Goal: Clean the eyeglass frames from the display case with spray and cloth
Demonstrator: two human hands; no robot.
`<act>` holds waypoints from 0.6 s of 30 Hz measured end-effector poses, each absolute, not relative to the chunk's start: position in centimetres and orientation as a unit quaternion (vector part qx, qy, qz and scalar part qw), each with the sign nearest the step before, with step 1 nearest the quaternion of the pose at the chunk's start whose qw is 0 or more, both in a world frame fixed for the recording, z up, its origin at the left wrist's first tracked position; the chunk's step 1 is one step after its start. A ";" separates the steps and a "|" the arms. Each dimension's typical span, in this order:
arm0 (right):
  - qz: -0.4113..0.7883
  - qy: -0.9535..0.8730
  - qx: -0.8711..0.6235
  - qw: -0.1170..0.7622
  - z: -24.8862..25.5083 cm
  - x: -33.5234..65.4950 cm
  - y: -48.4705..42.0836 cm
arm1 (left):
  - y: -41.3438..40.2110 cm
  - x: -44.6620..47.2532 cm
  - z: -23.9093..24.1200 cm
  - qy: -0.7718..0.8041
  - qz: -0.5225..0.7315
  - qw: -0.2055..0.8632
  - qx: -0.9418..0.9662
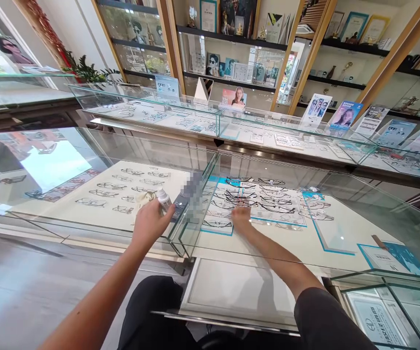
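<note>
My left hand [151, 221] is wrapped round a small white bottle [164, 199] above the glass counter. A pale yellowish cloth [143, 200] shows beside its fingers and is partly hidden. My right hand [241, 217] reaches forward among rows of eyeglasses [237, 198] in the right-hand display case. Its fingers look curled together, close to the left end of a dark-framed pair [277, 209]. What they hold, if anything, is hidden. Another pair of glasses [217, 224] lies just left of that hand. I cannot tell whether the hand is above or under the glass.
In the left display case lie more glasses [102, 192] on a white board. A pulled-out white drawer [239, 291] is in front of my lap. Glass edges [195, 233] meet between the cases. Behind stand another long glass case [217, 121] and shelves with pictures [231, 36].
</note>
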State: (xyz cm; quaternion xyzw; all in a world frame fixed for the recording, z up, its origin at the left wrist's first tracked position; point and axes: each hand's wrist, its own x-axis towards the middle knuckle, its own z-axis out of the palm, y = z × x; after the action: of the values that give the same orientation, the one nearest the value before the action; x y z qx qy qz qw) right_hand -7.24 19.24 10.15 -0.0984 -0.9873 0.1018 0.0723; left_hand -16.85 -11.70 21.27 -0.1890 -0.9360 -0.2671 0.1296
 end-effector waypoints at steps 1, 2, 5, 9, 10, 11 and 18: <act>0.112 -0.986 -0.101 0.075 10.1 -6.8 17.7 | -11.7 -16.8 21.2 -0.936 -0.268 0.132 -0.189; 0.125 -0.985 -0.093 0.076 10.0 -6.2 16.1 | -11.7 -16.8 21.2 -0.935 -0.269 0.134 -0.190; 0.166 -0.984 -0.030 0.062 9.9 -3.2 12.0 | -11.8 -16.7 21.0 -0.932 -0.268 0.145 -0.198; 0.216 -0.975 0.049 -0.003 11.5 2.3 9.0 | -11.7 -16.6 20.8 -0.932 -0.262 0.147 -0.201; 0.244 -0.966 0.066 -0.046 12.5 3.7 8.7 | -11.7 -16.6 20.8 -0.932 -0.261 0.148 -0.203; 0.269 -0.956 0.077 -0.088 13.7 4.9 8.5 | -11.7 -16.6 20.7 -0.931 -0.261 0.150 -0.205; 0.328 -0.897 0.164 -0.245 26.9 11.9 9.1 | -11.8 -16.5 20.6 -0.925 -0.263 0.163 -0.221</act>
State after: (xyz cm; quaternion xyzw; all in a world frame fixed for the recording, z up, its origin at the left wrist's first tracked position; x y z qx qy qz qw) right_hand 11.86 9.14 26.88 0.1638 -0.8974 0.3281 -0.2453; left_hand -16.54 -11.76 20.58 -0.2211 -0.9249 -0.2626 0.1635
